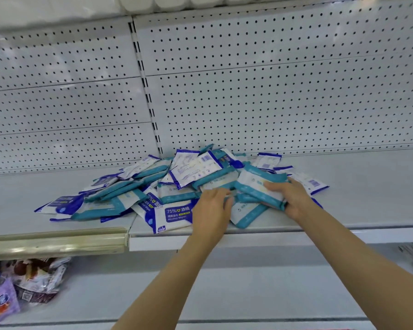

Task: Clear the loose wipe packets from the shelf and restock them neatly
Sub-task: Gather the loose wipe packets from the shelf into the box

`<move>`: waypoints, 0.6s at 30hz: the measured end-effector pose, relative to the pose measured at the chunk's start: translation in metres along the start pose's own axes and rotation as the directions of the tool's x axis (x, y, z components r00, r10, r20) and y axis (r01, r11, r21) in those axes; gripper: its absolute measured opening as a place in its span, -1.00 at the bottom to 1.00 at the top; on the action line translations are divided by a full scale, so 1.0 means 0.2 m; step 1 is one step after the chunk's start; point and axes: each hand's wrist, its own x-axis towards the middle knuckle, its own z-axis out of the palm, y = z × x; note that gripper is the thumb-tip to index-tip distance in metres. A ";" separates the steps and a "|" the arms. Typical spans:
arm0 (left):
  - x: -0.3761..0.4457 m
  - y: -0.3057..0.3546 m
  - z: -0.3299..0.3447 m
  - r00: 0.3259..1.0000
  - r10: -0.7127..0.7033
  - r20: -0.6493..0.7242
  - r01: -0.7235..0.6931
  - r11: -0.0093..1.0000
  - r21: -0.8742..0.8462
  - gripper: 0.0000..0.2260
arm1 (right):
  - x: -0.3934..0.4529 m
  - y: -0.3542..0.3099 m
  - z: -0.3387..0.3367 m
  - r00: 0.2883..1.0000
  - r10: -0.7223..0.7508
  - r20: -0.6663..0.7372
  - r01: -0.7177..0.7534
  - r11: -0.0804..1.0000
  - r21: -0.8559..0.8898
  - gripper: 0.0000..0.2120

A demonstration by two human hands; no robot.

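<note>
A loose heap of wipe packets (153, 186), white with teal or dark blue edges, sprawls across the middle of the white shelf (367, 186). My right hand (293, 198) grips a small stack of teal-edged packets (258, 186) at the heap's right side, thumb on top. My left hand (212, 208) lies palm down on the packets just left of that stack, fingers curled over their edges. One packet (174, 217) near the shelf's front edge reads "75% Alcohol Wipes".
A white pegboard back panel (272, 79) rises behind the shelf. The shelf to the right of the heap is bare. Below left, a lower shelf holds snack bags (29, 282). A beige price rail (57, 244) runs along the left shelf's front edge.
</note>
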 end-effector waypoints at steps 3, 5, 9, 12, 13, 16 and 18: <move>-0.03 0.07 0.09 0.958 0.059 0.281 -0.120 0.971 0.208 -0.47 | -0.01 -0.03 -0.09 0.999 -0.014 -0.031 0.014 1.000 -0.009 -0.79; -0.03 0.07 0.12 0.923 0.052 0.380 -0.147 0.963 0.227 -0.45 | -0.02 -0.04 -0.13 0.999 -0.012 -0.040 0.012 1.000 0.000 -0.80; 0.01 0.06 0.09 0.858 0.136 0.496 -0.264 0.944 0.199 -0.50 | -0.04 -0.08 -0.17 1.000 0.011 -0.026 -0.010 0.999 0.050 -0.81; 0.07 0.02 0.02 0.908 0.236 0.345 -0.325 0.918 0.228 -0.66 | -0.05 -0.09 -0.18 1.000 0.003 -0.024 -0.003 1.000 0.006 -0.79; 0.09 0.00 0.00 0.944 0.209 0.256 -0.283 0.911 0.298 -0.72 | -0.05 -0.08 -0.18 0.999 0.001 -0.032 -0.002 1.000 -0.016 -0.78; 0.15 -0.05 -0.02 0.979 0.108 0.171 -0.178 0.861 0.476 -0.66 | -0.05 -0.07 -0.20 0.999 0.009 -0.038 -0.011 0.999 -0.030 -0.76; 0.19 -0.05 -0.02 0.976 0.114 0.185 -0.197 0.822 0.535 -0.63 | -0.05 -0.07 -0.20 0.999 0.015 -0.042 -0.016 1.000 -0.027 -0.75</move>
